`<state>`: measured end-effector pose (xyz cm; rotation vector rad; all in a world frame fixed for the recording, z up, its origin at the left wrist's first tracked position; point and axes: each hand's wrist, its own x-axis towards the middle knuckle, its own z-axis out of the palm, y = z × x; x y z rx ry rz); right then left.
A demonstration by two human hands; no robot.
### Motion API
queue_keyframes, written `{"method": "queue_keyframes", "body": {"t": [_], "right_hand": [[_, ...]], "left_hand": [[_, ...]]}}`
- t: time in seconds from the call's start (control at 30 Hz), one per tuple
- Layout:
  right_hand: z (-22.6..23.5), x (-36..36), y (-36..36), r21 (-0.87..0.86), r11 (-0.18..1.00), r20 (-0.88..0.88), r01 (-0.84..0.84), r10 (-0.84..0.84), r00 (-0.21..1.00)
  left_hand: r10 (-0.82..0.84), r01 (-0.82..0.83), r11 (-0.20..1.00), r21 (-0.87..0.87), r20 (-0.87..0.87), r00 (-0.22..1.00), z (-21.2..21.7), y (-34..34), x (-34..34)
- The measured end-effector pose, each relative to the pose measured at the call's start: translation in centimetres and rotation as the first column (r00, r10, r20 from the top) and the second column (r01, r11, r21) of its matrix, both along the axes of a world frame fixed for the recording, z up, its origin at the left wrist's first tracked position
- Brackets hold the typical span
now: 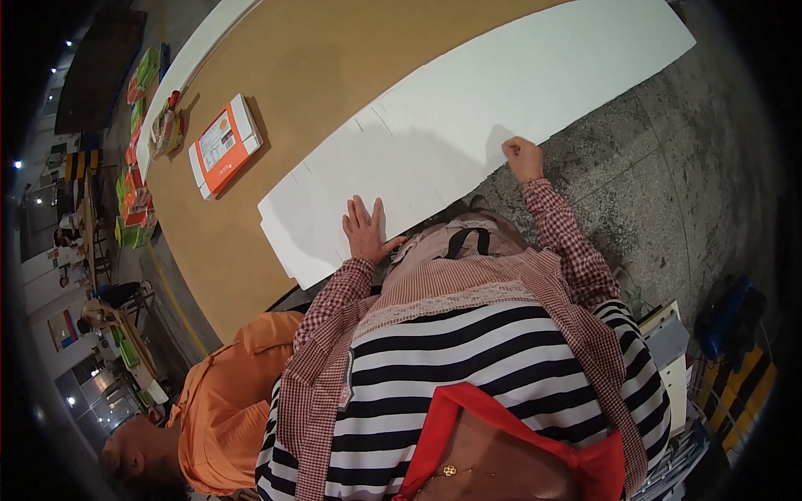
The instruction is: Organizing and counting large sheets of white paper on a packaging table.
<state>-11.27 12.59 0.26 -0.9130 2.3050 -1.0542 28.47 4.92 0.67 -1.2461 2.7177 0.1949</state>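
The left hand (365,231) lies palm down near the left end of a long white sheet (468,117), fingers spread and thumb out toward the near edge. The right hand (523,159) is further along that same edge, its fingers curled together in a loose fist; whether the fingertips pinch the edge cannot be told. The sheet lies flat along the near side of a brown-topped desk (217,250), its right end reaching the upper right of the view. A few short dark lines show near its far edge, perhaps slits, perhaps drawn marks.

The step in hand looks like steadying or smoothing the sheet. Any shift of it would seem to call for a firm hold with the right hand while the left keeps the surface flat.

As for writing, an orange-and-white pack (225,171) on the desk beyond the sheet's left end carries a white label (219,140) with fine print, plus light lettering on its orange face. A small patch (346,384) on the checked garment is too small to read. The sheet shows no clear lettering.
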Motion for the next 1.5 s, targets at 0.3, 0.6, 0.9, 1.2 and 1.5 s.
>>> {"method": "queue_keyframes", "body": {"t": [0.3, 0.6, 0.9, 1.2, 1.5], "right_hand": [[-0.4, 2.2, -0.4, 0.175, 0.979, -0.127, -0.106, 0.129, 0.983], [-0.2, 4.0, 0.2, 0.035, 0.998, -0.021, -0.057, 0.057, 0.998], [-0.2, 3.2, -1.8, 0.321, 0.859, 0.216, -0.397, 0.342, 0.915], [-0.8, 3.2, -1.7, 0.199, 0.943, 0.363, -0.269, 0.184, 0.914], [1.4, 6.6, 0.5, 0.145, 0.989, 0.390, -0.004, -0.054, 0.919]], "left_hand": [[0.048, -0.046, 0.998, -0.049, 0.026, 0.999, -0.3, 0.6, -0.1], [0.041, -0.043, 0.999, -0.023, -0.071, 0.997, -0.6, 0.5, 0.1], [0.033, -0.036, 0.999, -0.038, -0.068, 0.997, -0.4, 0.7, -0.1], [0.009, -0.013, 0.999, -0.030, -0.125, 0.992, -0.6, 0.3, -0.4], [-0.147, 0.171, 0.978, 0.124, -0.184, 0.972, 1.4, -3.0, 4.0]]}}
